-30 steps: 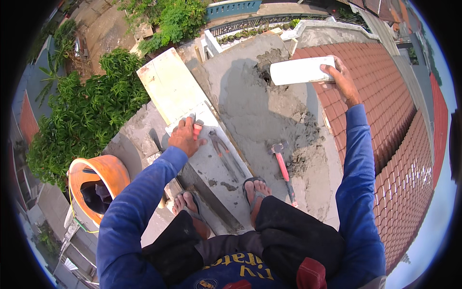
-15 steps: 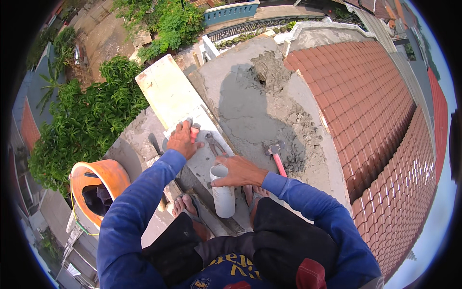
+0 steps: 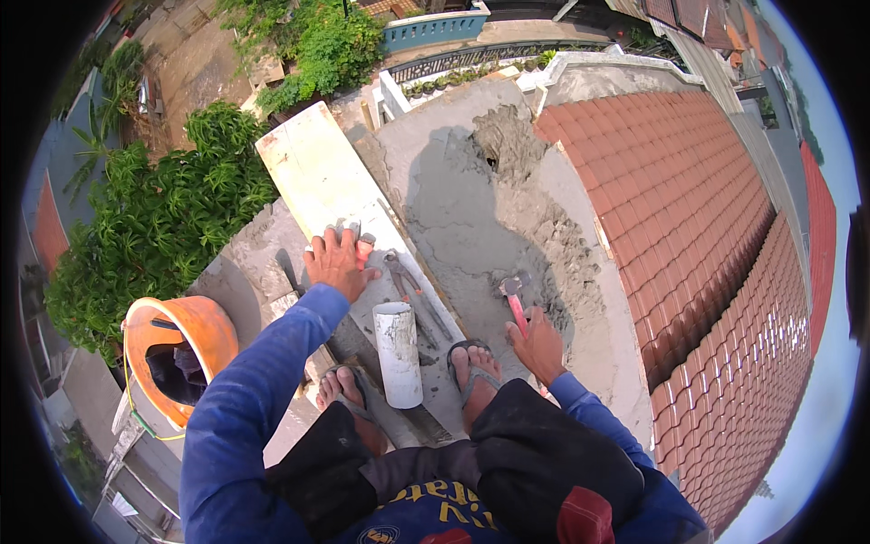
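Note:
My left hand (image 3: 335,265) rests on the pale board, its fingers curled over a red object (image 3: 364,250) that shows beside the thumb; most of that object is hidden. My right hand (image 3: 538,348) is closed around the pink-red handle of a hammer (image 3: 513,288), whose metal head lies on the grey mortar. Between my feet stands a short white pipe (image 3: 397,355), smeared with mortar and open at the top. Just beyond the pipe, rusty pincers (image 3: 410,283) lie on the board (image 3: 313,172).
An orange bucket (image 3: 216,326) with dark contents stands at the left. Wet mortar (image 3: 462,213) covers the slab ahead, lumpy toward the right. Red roof tiles (image 3: 680,199) slope along the right side. Leafy branches (image 3: 172,204) and lower ground show past the left edge.
My right hand has let go of the white pipe, moved right and closed on the hammer handle. The pipe now stands unheld. My left hand has barely moved.

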Action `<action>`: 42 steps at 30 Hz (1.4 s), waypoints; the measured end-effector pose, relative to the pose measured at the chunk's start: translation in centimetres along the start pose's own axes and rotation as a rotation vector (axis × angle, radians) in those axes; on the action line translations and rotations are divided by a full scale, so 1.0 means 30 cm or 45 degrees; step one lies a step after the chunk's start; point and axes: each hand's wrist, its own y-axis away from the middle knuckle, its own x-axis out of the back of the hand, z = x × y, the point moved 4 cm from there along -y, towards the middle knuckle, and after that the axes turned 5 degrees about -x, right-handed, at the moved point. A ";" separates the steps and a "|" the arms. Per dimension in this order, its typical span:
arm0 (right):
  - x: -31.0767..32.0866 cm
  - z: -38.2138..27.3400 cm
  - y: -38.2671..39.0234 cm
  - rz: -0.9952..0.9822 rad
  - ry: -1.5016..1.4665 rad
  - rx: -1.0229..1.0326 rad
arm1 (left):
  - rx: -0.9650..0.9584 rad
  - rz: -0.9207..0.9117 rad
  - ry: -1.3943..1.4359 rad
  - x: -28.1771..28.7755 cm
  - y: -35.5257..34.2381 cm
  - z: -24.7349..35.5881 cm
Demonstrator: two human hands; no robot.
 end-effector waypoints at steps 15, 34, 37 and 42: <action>0.215 0.023 0.114 -0.045 -0.097 0.159 | 0.191 -0.196 0.115 -0.059 -0.018 -0.074; 0.608 -0.394 -0.664 0.091 0.942 0.436 | 0.221 -0.069 0.216 -0.078 -0.051 -0.075; 0.624 -0.415 -0.667 0.056 0.978 0.407 | 0.246 -0.087 0.169 -0.084 -0.054 -0.071; 0.717 -0.680 -0.568 0.296 0.533 0.706 | 0.257 -0.078 0.183 -0.087 -0.045 -0.088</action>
